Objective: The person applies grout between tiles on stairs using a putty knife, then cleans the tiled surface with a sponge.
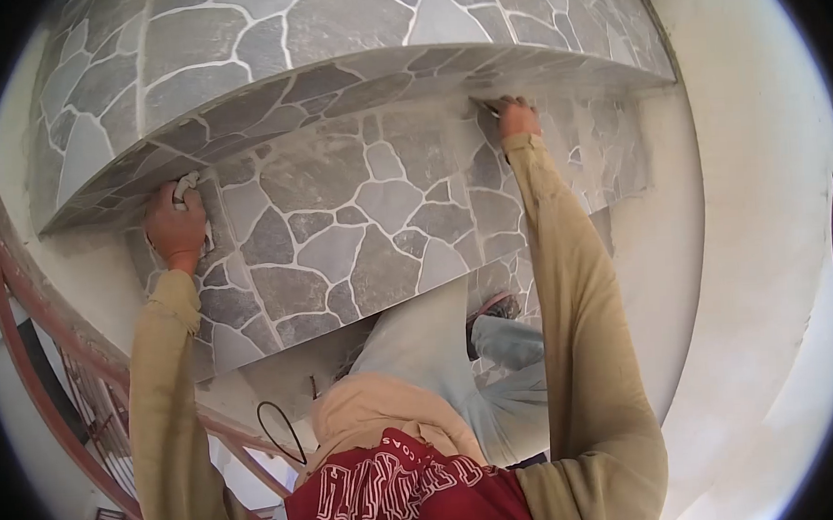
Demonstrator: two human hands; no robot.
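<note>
My left hand [176,229] is closed on a crumpled whitish rag [187,185] at the left end of the stone-patterned step [385,203]. It rests near where the tread meets the curved riser [332,87]. Over on the right, my right hand [519,120] grips a small, thin tool with a dark flat tip [486,104]. That tip lies in the inner corner between tread and riser; its handle is hidden in my fingers. Pale joint lines run between the grey stones, and some near the riser look smeared over with grey.
A higher step [348,23] with the same stone pattern rises behind. Along the left runs a reddish-brown railing [36,285] with bars. A pale wall [745,243] bounds the right side. My legs [421,340] are below the step's front edge.
</note>
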